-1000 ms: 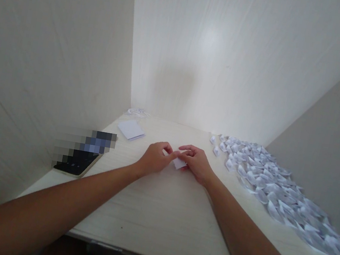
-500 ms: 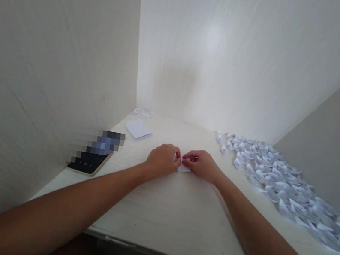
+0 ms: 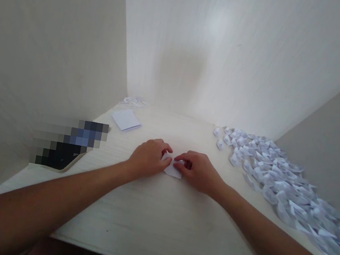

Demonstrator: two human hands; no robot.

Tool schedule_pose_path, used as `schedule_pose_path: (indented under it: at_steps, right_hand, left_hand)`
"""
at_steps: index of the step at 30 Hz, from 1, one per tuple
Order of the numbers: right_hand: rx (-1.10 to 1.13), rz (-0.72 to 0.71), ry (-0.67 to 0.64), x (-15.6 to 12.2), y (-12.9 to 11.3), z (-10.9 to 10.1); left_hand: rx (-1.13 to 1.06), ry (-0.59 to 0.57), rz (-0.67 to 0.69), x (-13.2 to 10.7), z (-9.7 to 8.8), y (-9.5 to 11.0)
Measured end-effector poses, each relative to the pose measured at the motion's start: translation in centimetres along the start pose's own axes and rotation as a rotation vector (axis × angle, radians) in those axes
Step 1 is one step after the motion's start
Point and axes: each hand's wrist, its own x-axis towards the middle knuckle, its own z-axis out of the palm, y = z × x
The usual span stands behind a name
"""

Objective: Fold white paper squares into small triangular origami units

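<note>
A small white folded paper piece (image 3: 172, 169) lies on the pale wooden desk (image 3: 154, 220) near its middle. My left hand (image 3: 148, 158) pinches the paper's left side with curled fingers. My right hand (image 3: 197, 171) pinches its right side, fingertips pressed onto the fold. Both hands rest on the desk surface, and their fingertips nearly meet over the paper. Most of the paper is hidden beneath the fingers.
A long heap of several folded white paper pieces (image 3: 281, 183) runs along the desk's right side. A small stack of white paper squares (image 3: 125, 119) lies at the back left, a phone (image 3: 62, 155) sits near the left wall. Walls enclose the desk on three sides.
The view has shifted, and both hands sit slightly lower and nearer. They stay pinched on the small paper, whose lower corner now shows more between the fingers.
</note>
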Motion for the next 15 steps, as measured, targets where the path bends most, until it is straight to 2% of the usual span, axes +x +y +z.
schedule_pose_path:
  at_steps: [6, 7, 10, 15]
  right_hand:
    - [0.025, -0.092, 0.052, -1.7, 0.5, 0.8]
    - [-0.019, -0.107, 0.036, -2.0, 0.4, 0.8]
    - [-0.124, -0.137, 0.032, -2.6, 0.0, 0.7]
    - [-0.152, -0.147, -0.023, -2.4, 0.0, 0.5]
  left_hand:
    - [-0.018, -0.036, -0.063, -0.4, -0.5, 0.5]
    - [-0.035, -0.076, -0.059, -0.5, -0.7, 0.7]
    - [-0.049, -0.104, -0.07, -0.6, -1.1, 1.1]
    - [-0.056, -0.137, -0.135, -0.4, -1.4, 1.0]
